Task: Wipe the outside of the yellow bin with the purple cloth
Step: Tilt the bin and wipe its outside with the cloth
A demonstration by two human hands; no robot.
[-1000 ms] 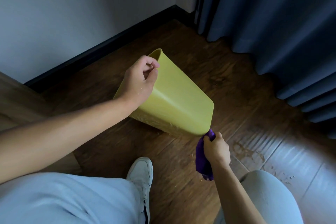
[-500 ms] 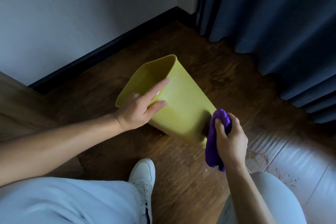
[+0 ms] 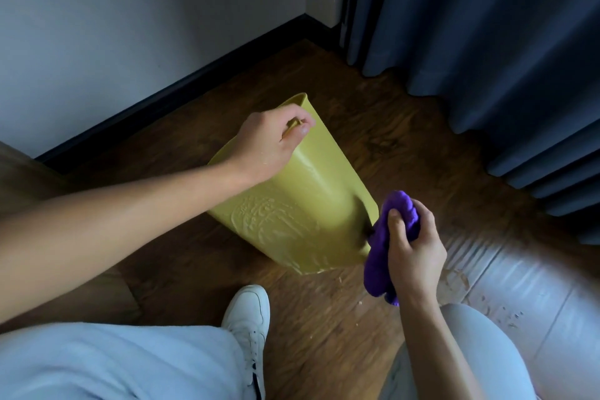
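The yellow bin [image 3: 311, 204] is tipped over on the wooden floor, its open end facing away toward the wall and its base end near me. An embossed pattern shows on the side facing me. My left hand [image 3: 269, 143] pinches the bin's rim at the far end. My right hand [image 3: 412, 247] is closed around the bunched purple cloth [image 3: 386, 247], which touches the bin's near right corner by the base.
A white wall with dark skirting [image 3: 168, 101] runs behind the bin. Blue curtains [image 3: 487, 42] hang at the right. My white shoe [image 3: 250, 315] and both knees are below the bin. Crumbs lie on the floor [image 3: 506, 315] at the right.
My left hand went from lying flat on the bin's side to pinching its rim, and the bin turned so its opening is hidden. The right hand stays with the cloth at the base corner.
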